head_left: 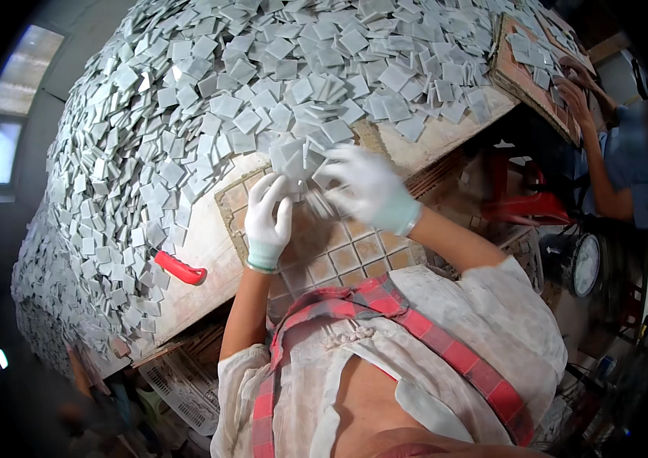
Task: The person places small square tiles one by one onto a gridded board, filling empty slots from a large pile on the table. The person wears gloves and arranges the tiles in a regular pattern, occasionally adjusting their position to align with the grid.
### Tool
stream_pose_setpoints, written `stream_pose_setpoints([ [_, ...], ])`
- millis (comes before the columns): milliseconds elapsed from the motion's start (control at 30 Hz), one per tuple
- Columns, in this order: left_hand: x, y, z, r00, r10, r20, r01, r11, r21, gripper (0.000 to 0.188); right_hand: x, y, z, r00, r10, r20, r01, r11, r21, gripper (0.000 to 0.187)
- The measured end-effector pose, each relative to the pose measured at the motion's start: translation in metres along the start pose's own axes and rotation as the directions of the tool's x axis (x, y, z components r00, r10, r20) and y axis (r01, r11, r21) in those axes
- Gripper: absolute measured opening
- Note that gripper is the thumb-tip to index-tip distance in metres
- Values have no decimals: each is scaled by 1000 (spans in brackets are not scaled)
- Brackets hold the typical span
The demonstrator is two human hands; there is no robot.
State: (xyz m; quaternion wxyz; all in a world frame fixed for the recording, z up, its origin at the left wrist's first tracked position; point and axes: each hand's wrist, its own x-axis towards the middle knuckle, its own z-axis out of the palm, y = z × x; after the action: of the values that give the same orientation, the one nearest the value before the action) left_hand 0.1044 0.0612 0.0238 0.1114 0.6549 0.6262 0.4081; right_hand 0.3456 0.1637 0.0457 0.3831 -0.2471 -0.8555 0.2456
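My left hand (269, 221), in a white knit glove with a pale green cuff, is closed at the near edge of a small cluster of pale grey-green square tiles (291, 158). Its fingertips are against the tiles. From the right, my right hand (363, 187), gloved alike, reaches to the same cluster, fingers bent and smeared by motion. Blurred tiles (319, 204) show between the two hands, just above a gridded tray (344, 258) with brownish square cells. Whether the right fingers grip a tile cannot be made out.
A large heap of loose tiles (278, 69) covers the table behind. A red-handled tool (180, 269) lies at the heap's left edge, on the pale tabletop (198, 294). At far right, another person's hands (574, 88) work at a tilted board (526, 80). Below stands a red chair (526, 206).
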Motion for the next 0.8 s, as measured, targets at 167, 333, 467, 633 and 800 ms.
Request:
stream_pose_setpoints([
  [167, -31, -26, -17, 997, -36, 62, 15, 948, 319, 58, -126, 51, -38, 665, 741, 88, -690, 655, -308, 42],
  [333, -46, -38, -7, 981, -138, 138, 57, 880, 472, 67, -149, 19, -16, 548, 821, 159, -833, 554, 8, 58],
  [467, -53, -23, -32, 960, -137, 245, 48, 940, 337, 60, -152, -35, -38, 419, 873, 250, -908, 407, 101, 56],
  [633, -18, -9, -38, 967, -177, 183, 119, 949, 292, 40, -171, -9, -24, 480, 858, 183, -874, 485, 18, 54],
  [800, 93, -66, -14, 965, -231, 127, 134, 845, 517, 32, -121, 36, -47, 487, 668, 563, -662, 703, -261, 63],
])
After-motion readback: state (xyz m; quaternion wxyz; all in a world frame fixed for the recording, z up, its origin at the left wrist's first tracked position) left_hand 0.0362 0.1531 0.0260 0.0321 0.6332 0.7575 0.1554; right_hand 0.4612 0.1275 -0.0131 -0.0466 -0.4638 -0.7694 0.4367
